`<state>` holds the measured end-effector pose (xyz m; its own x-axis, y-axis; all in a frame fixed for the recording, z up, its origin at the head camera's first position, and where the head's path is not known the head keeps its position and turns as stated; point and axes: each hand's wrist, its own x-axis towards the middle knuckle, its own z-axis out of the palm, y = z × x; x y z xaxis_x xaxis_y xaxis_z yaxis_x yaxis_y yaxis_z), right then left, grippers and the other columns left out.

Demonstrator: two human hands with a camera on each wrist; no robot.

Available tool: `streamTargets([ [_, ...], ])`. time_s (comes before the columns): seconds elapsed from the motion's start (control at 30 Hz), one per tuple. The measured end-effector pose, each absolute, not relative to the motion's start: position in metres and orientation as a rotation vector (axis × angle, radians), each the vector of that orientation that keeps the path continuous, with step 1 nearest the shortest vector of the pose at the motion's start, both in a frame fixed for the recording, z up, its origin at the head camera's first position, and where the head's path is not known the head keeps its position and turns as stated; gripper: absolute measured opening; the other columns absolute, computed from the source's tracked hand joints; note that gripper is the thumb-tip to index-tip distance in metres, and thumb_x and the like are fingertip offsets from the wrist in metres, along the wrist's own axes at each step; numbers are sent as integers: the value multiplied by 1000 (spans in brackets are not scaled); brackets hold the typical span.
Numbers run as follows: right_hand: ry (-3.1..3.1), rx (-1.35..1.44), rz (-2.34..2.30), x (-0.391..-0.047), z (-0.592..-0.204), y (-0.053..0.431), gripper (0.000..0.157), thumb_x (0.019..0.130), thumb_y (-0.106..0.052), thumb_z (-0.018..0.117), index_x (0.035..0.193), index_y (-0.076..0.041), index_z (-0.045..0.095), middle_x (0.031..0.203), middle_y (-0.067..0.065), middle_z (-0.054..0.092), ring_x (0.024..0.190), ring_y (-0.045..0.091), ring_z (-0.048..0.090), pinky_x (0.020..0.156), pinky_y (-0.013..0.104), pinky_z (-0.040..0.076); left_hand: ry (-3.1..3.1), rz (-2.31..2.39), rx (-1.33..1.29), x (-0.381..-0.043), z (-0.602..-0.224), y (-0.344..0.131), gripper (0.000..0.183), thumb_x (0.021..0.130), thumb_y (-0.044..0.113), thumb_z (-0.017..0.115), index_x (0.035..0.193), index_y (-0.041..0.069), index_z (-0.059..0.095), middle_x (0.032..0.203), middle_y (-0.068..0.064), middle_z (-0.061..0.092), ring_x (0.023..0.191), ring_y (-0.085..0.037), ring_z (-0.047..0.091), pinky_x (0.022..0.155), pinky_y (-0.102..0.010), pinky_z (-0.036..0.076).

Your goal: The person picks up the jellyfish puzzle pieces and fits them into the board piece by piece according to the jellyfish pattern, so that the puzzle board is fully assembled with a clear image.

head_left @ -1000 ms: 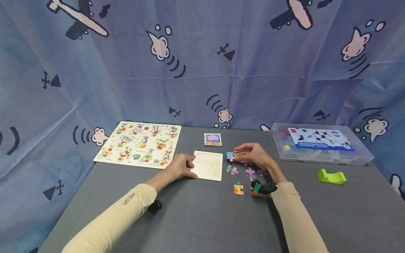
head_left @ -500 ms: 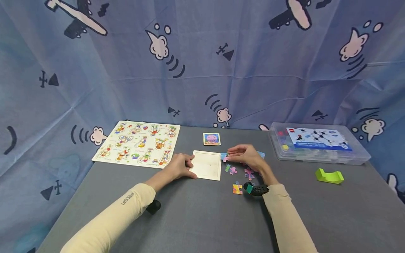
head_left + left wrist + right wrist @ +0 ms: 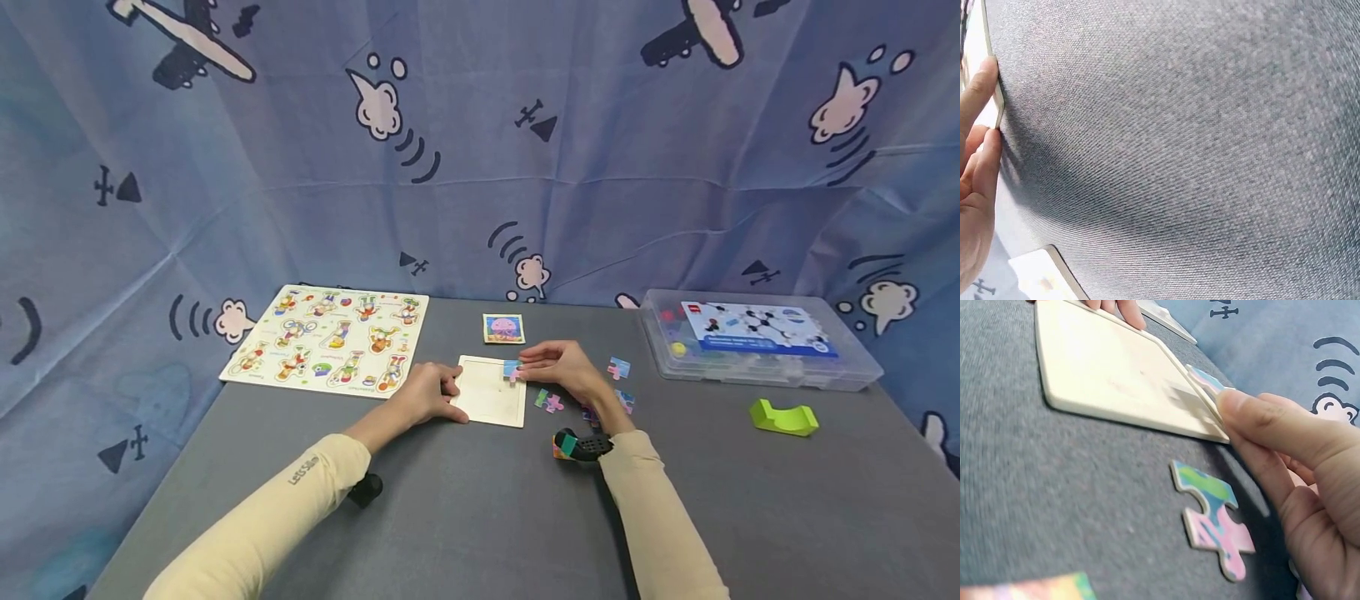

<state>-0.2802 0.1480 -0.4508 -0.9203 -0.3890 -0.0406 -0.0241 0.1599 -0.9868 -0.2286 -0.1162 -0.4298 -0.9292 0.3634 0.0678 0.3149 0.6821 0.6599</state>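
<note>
A pale wooden puzzle tray with a raised rim lies mid-table. My left hand grips its left edge, thumb near the lower corner, fingers farther up; the left wrist view shows the fingertips on the rim. Between thumb and fingers, my right hand pinches a blue and pink jigsaw piece at the tray's upper right corner. From the right wrist, that piece appears tilted just above the rim. A green and pink jigsaw piece lies beside the tray. More pieces are partly hidden under the right forearm.
Behind the tray lies a small picture card. A large illustrated board is at the left. A clear plastic case and a lime green curved block stand at the right. Another loose jigsaw piece lies right of my hand.
My right hand has carried the blue and pink jigsaw piece leftward from the loose pieces to the tray's upper right corner. My left hand has stayed on the tray's edge.
</note>
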Motion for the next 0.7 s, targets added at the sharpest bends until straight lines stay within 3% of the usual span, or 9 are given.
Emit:
streamTargets([
  [0.13,2147,-395,-1846,-280,-449,143,44,78,9,73,118,16,57,115,28,63,92,16,68,81,28,55,2821,1077,568,-229,-430,-116,30,55,14,94,71,5,69,121,-17,64,83,-13,60,68,-23,47],
  [0.43,2157,-437,-1868,-278,-450,127,43,78,9,73,117,17,57,113,29,64,92,18,68,80,27,55,2799,1082,541,-230,-433,-116,30,56,13,93,70,6,68,122,-18,63,100,-20,63,73,-26,47],
  [0.7,2151,-412,-1972,-272,-445,104,39,78,14,70,114,20,57,110,31,64,88,17,69,78,25,55,2827,1013,530,-233,-433,-116,31,55,18,94,69,8,67,121,-15,64,87,-12,62,65,-21,44],
])
